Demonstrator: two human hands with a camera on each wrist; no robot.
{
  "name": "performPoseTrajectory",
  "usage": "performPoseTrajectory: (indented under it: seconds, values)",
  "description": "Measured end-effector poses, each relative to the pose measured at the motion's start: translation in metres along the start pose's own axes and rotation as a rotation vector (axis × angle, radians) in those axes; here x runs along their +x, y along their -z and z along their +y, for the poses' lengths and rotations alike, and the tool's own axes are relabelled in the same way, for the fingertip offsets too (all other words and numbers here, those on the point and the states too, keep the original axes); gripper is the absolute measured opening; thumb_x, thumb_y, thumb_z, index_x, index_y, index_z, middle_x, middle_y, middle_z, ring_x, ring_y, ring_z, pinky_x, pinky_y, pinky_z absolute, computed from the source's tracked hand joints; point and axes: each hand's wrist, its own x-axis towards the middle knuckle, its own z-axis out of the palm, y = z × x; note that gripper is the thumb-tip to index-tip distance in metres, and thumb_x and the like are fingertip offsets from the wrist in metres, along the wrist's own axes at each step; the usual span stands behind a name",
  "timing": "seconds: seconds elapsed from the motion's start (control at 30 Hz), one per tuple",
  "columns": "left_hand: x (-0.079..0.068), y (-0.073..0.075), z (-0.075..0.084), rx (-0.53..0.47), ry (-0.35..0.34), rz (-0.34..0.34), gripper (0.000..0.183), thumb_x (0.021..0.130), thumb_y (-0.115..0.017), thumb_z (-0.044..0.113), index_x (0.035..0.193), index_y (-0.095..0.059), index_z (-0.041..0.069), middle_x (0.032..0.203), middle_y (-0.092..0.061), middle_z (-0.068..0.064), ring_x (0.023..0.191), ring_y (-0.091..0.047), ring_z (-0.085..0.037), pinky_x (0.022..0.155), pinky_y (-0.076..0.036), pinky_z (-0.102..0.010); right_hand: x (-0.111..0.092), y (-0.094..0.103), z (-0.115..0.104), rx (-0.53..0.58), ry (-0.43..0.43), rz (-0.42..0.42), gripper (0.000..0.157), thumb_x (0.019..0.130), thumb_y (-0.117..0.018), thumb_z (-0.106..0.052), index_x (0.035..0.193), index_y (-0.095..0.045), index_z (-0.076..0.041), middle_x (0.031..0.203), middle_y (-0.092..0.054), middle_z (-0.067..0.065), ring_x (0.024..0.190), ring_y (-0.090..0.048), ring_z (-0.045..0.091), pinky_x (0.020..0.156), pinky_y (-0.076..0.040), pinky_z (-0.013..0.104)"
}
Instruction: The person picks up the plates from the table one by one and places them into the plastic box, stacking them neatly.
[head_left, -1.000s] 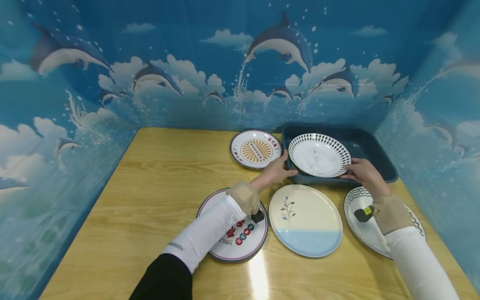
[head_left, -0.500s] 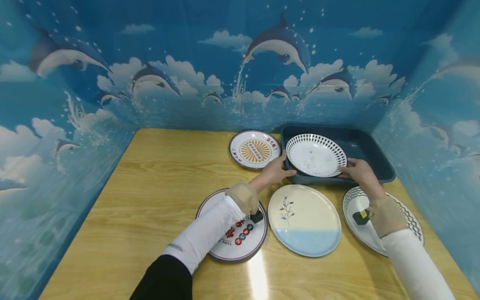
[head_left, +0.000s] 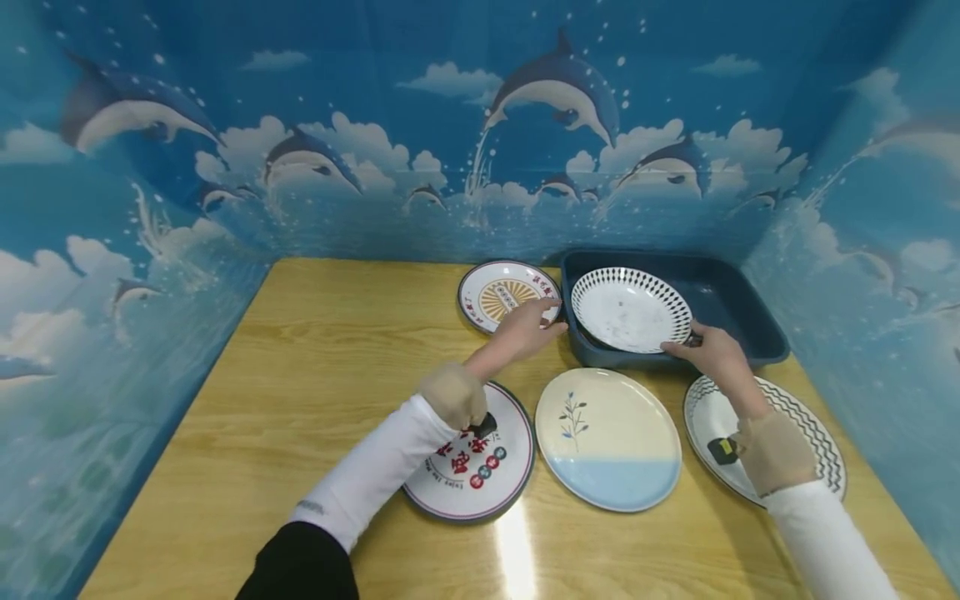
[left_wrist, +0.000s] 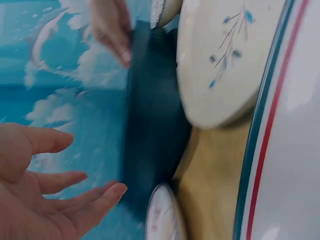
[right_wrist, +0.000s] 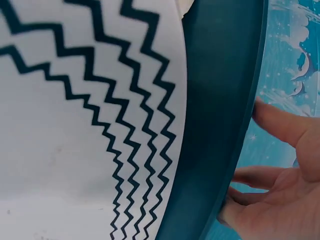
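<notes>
A white plate (head_left: 632,310) with a black diamond-patterned rim lies tilted in the dark blue tub (head_left: 738,312). My left hand (head_left: 521,329) is off that plate, over the right edge of a small plate with a sunburst print (head_left: 487,293). Its fingers (left_wrist: 102,200) are spread with nothing between them in the left wrist view. At the diamond-rimmed plate's right edge is my right hand (head_left: 712,350). In the right wrist view its fingers (right_wrist: 280,122) are apart and loosely bent beside the tub's rim; the diamond-rimmed plate is out of that view.
A cream-and-blue oval plate (head_left: 611,442) lies in front of the tub. To its left is a round plate with red lettering (head_left: 502,492), partly under my left arm. A zigzag-rimmed plate (head_left: 795,408) lies under my right wrist. Dolphin-printed cloth walls enclose the wooden table (head_left: 315,350).
The diamond-rimmed plate shifted slightly left, then stayed put in the tub. My left hand has let go and moved left. My right hand's fingers have shifted a little at its edge.
</notes>
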Motion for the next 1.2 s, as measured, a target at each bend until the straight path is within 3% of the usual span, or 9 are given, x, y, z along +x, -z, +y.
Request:
performPoseTrajectory:
  seconds: [0.17, 0.37, 0.5, 0.67, 0.8, 1.03, 1.2]
  values:
    - [-0.03, 0.039, -0.025, -0.048, -0.006, 0.066, 0.043, 0.105, -0.058, 0.028, 0.144, -0.057, 0.011, 0.144, -0.059, -0.007, 0.125, -0.061, -0.025, 0.104, -0.052, -0.04, -0.005, -0.004, 0.001, -0.033, 0.056, 0.007, 0.098, 0.095, -0.068, -0.05, 0.154, -0.022, 0.013, 0.156, -0.022, 0.039, 0.142, -0.024, 0.057, 0.113, -0.028, 0.068]
    - [-0.078, 0.081, -0.062, -0.094, 0.092, 0.142, 0.039, 0.106, -0.056, 0.026, 0.14, -0.06, 0.008, 0.136, -0.064, -0.011, 0.125, -0.06, -0.029, 0.104, -0.051, -0.045, -0.01, -0.007, 0.004, -0.039, 0.113, 0.048, 0.098, 0.094, -0.067, -0.055, 0.154, -0.025, 0.01, 0.152, -0.028, 0.041, 0.137, -0.032, 0.057, 0.11, -0.032, 0.07]
    - [-0.11, 0.095, -0.085, -0.062, 0.163, 0.121, 0.042, 0.107, -0.054, 0.026, 0.142, -0.056, 0.005, 0.137, -0.062, -0.015, 0.126, -0.058, -0.033, 0.105, -0.05, -0.049, -0.012, -0.007, 0.004, -0.048, 0.127, 0.04, 0.099, 0.093, -0.068, -0.054, 0.155, -0.024, 0.009, 0.15, -0.03, 0.042, 0.135, -0.033, 0.057, 0.109, -0.032, 0.07]
    - [-0.146, 0.095, -0.11, -0.008, 0.216, 0.006, 0.047, 0.108, -0.052, 0.028, 0.145, -0.051, 0.0, 0.135, -0.061, -0.021, 0.122, -0.06, -0.036, 0.102, -0.052, -0.049, -0.01, -0.005, 0.002, -0.044, 0.133, 0.003, 0.097, 0.094, -0.07, -0.049, 0.155, -0.023, 0.009, 0.148, -0.031, 0.043, 0.135, -0.034, 0.057, 0.108, -0.033, 0.07]
    - [-0.166, 0.087, -0.123, -0.038, 0.266, -0.093, 0.049, 0.107, -0.053, 0.028, 0.145, -0.049, -0.003, 0.118, -0.068, -0.02, 0.102, -0.068, -0.03, 0.086, -0.059, -0.042, -0.008, -0.002, -0.001, -0.043, 0.128, -0.029, 0.095, 0.094, -0.072, -0.046, 0.155, -0.023, 0.009, 0.147, -0.031, 0.043, 0.135, -0.032, 0.057, 0.109, -0.032, 0.07]
    - [-0.185, 0.066, -0.132, -0.233, 0.324, -0.222, 0.052, 0.107, -0.053, 0.024, 0.148, -0.042, -0.006, 0.098, -0.069, -0.013, 0.075, -0.069, -0.019, 0.067, -0.062, -0.035, -0.006, 0.0, -0.003, -0.033, 0.109, -0.028, 0.095, 0.092, -0.074, -0.044, 0.155, -0.026, 0.009, 0.147, -0.033, 0.043, 0.136, -0.032, 0.058, 0.111, -0.032, 0.069]
    - [-0.193, 0.053, -0.138, -0.336, 0.292, -0.221, 0.052, 0.106, -0.055, 0.016, 0.149, -0.037, -0.007, 0.086, -0.067, -0.011, 0.064, -0.067, -0.018, 0.061, -0.061, -0.034, -0.01, -0.003, -0.003, -0.02, 0.095, -0.024, 0.094, 0.092, -0.074, -0.044, 0.154, -0.027, 0.009, 0.146, -0.033, 0.043, 0.136, -0.031, 0.058, 0.111, -0.032, 0.069]
